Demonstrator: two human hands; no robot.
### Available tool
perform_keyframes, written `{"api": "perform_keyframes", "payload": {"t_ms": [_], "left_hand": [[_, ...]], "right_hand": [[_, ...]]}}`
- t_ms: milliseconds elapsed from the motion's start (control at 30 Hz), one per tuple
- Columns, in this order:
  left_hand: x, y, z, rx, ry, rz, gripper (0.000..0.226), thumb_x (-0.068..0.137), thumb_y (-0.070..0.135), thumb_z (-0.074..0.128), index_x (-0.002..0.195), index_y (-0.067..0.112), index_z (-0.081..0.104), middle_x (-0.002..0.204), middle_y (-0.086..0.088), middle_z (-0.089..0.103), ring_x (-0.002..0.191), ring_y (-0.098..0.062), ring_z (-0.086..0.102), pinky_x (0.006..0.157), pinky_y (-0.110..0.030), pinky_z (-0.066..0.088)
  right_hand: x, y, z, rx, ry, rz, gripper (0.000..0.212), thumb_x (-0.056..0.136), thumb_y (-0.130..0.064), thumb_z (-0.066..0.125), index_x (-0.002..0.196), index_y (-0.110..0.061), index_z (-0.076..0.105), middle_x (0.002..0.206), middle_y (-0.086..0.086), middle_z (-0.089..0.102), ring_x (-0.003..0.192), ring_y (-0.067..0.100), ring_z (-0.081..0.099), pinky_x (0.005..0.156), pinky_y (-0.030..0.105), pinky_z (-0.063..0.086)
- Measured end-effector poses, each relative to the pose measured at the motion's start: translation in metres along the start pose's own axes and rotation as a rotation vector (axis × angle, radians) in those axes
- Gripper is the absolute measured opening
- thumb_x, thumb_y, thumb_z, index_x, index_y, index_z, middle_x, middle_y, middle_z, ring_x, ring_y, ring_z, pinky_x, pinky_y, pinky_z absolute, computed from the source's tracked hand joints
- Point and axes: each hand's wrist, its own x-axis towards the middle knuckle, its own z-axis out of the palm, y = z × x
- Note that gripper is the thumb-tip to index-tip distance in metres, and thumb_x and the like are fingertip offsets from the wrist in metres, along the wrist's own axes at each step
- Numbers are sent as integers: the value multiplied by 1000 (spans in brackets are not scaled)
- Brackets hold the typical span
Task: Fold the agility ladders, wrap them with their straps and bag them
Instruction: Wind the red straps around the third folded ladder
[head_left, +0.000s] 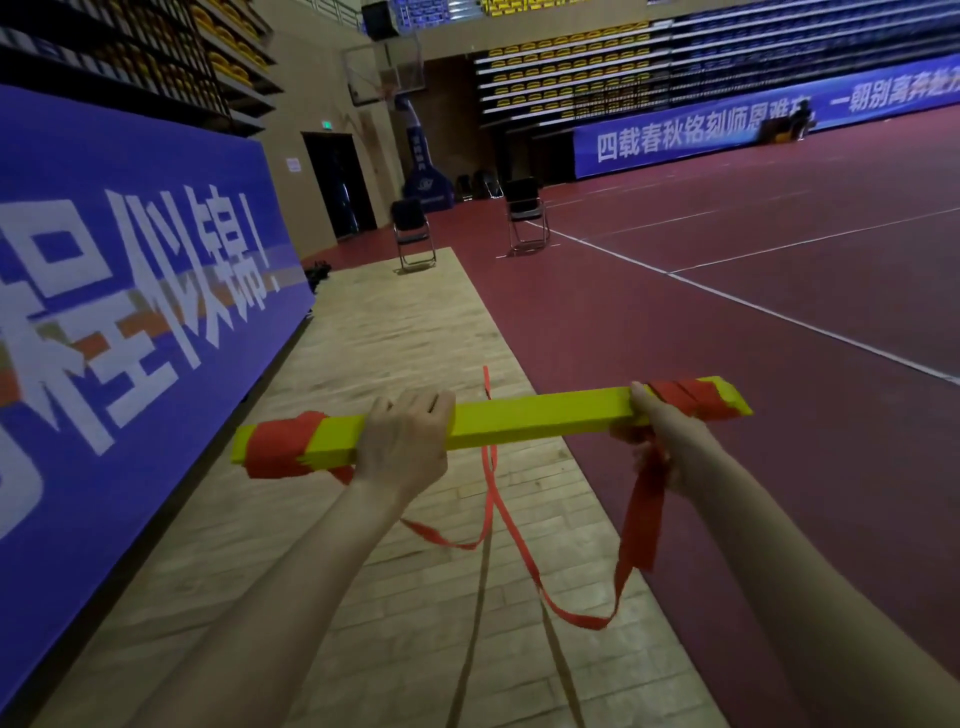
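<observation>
Held level at chest height, crosswise over the seam between pale wood flooring (415, 332) and dark red court surface (753, 322): a folded agility ladder (540, 415), its flat yellow plastic rungs stacked into one long rectangular bar with stepped, layered ends. Bound near each end with red woven strap: a broad, smooth band at the left end (283, 444), a looser criss-cross of turns at the right end (691, 397). Left hand (402, 441) curled over the top of the bar just right of the left wrap, fingers hooked across the far edge. Right hand (657, 441) under the bar beside the right wrap, thumb on top, fingers closed on the bar and on a bunch of loose strap (641, 519) that drops as a wide flat ribbon, loops low and rises again. Thinner red lengths hanging below the middle, crossing over the wood planks. At left, a tall blue banner (130, 291) with large white characters, "似锦!" readable, orange stripes behind them. Along the far wall, a long blue banner (727, 130) in white script, "四载春秋铭刻师恩" legible, the rest blurred. Two black folding chairs (524, 213) with metal frames near the court corner, white boundary lines (779, 312) painted on the red, tiers of yellow and blue stadium seats (561, 67) above.
</observation>
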Motion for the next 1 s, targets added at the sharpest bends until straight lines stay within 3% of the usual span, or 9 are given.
{"api": "perform_keyframes", "payload": {"t_ms": [67,167,333,400,467,567,667,833,1000], "left_hand": [[1,0,1,-65,-17,37,46,55,19,76,98,13,60,86,-5,63,77,-29,63,63,-35,45],[-1,-1,-2,-151,-286,33,61,76,34,64,132,22,41,114,-3,51,106,-25,53,81,-36,42],[-2,-19,-18,-380,-404,62,67,84,52,61,141,32,32,132,5,41,119,-15,43,90,-30,40],[-2,-33,-23,-496,-341,-104,59,88,54,55,140,33,37,139,4,41,125,-16,42,98,-37,42],[2,-52,-32,-512,-318,-403,51,93,54,44,137,27,42,139,-1,44,123,-22,45,96,-40,42],[3,-79,-46,-474,-639,-817,52,100,48,34,135,11,47,119,-14,60,106,-31,59,86,-36,43],[-5,-89,-55,-655,-1010,-968,61,97,57,32,138,12,40,95,-14,72,87,-27,68,95,-40,45],[-13,-103,-33,-986,-797,-1036,31,98,42,46,120,20,50,111,-6,64,105,-26,61,103,-50,40],[-14,-100,-21,-1157,-755,-1010,34,91,36,61,119,17,57,108,-5,59,103,-25,59,92,-47,49]], "right_hand": [[4,-3,0,203,17,33,24,90,-29,67,83,-13,50,72,15,59,25,4,32,30,14,31],[4,-15,-1,474,-31,-26,27,95,-18,59,73,-17,44,47,-3,44,25,1,27,29,14,27],[5,-20,-6,620,21,-55,31,96,-13,56,71,-17,39,33,-10,33,25,2,27,30,13,27],[5,-18,-9,625,44,-52,31,97,-13,56,71,-17,39,33,-10,31,25,2,28,31,13,28],[5,-17,-12,630,69,-58,30,96,-14,57,72,-16,40,33,-10,32,25,2,28,31,13,29],[9,-16,-15,640,109,-79,28,93,-13,62,74,-15,42,33,-10,35,27,2,28,32,15,30],[16,-15,-15,643,116,-98,28,92,-12,63,74,-14,42,33,-10,36,28,2,28,32,16,30],[23,-12,-22,631,110,-89,26,93,-12,62,76,-15,42,34,-10,33,28,2,28,32,15,29],[21,-12,-25,637,108,-95,28,94,-11,60,73,-16,42,34,-11,33,28,2,27,31,16,28]]}}
